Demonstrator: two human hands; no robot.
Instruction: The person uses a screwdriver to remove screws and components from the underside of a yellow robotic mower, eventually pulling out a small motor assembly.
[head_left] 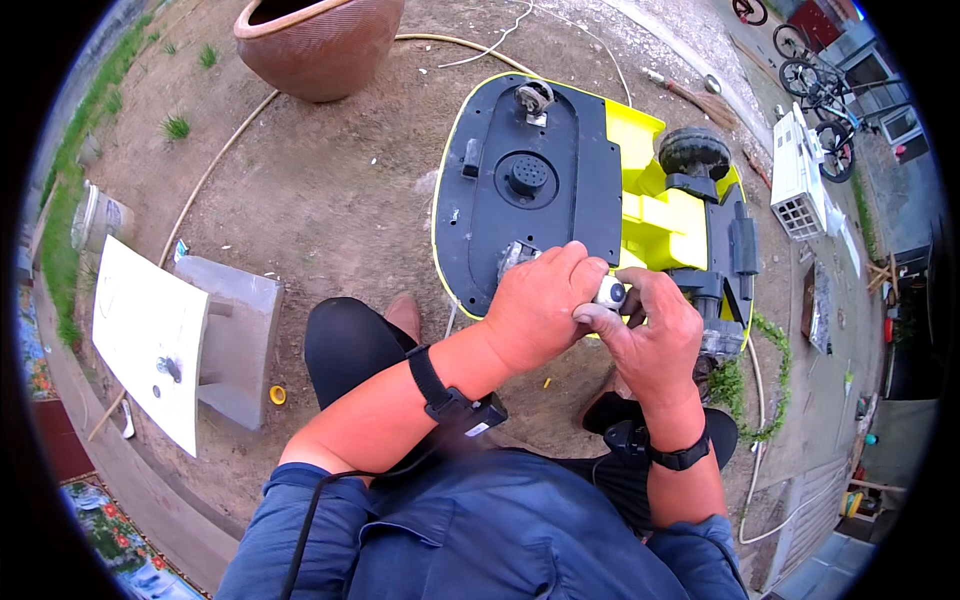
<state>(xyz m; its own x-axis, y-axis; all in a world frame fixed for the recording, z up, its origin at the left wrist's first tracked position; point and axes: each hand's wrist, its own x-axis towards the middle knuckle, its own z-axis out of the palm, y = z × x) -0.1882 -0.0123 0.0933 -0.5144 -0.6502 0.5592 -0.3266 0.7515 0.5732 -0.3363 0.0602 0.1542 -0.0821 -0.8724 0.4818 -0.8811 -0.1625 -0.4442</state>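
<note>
Navy-blue cloth shirt [450, 540]: 6 o'clock, worn by the person, closest to my camera.
Left hand [540, 300]: 3 o'clock, near centre; fingers curled around the part's near side.
Right hand [662, 325]: 3 o'clock, farther out; thumb and fingers pinching the same part.
Small white cylindrical part with a dark round end [610, 292]: 3 o'clock, between both hands.
Upturned yellow-and-black plastic ride-on toy [597, 200]: 1 o'clock, underside facing me.
Progress: I judge it partway; chunky black wheel [695, 153] in place at 2 o'clock, grey castor [535, 97] at 12; held part loose from the toy. Fittings left: I cannot tell.
Surface: bare brown earth [320, 190].
Yard: rounded brown clay pot [320, 60], 11 o'clock; flat white sheet [150, 335] against grey stool [250, 350], 9; dark bicycles [800, 75], 2.
</note>
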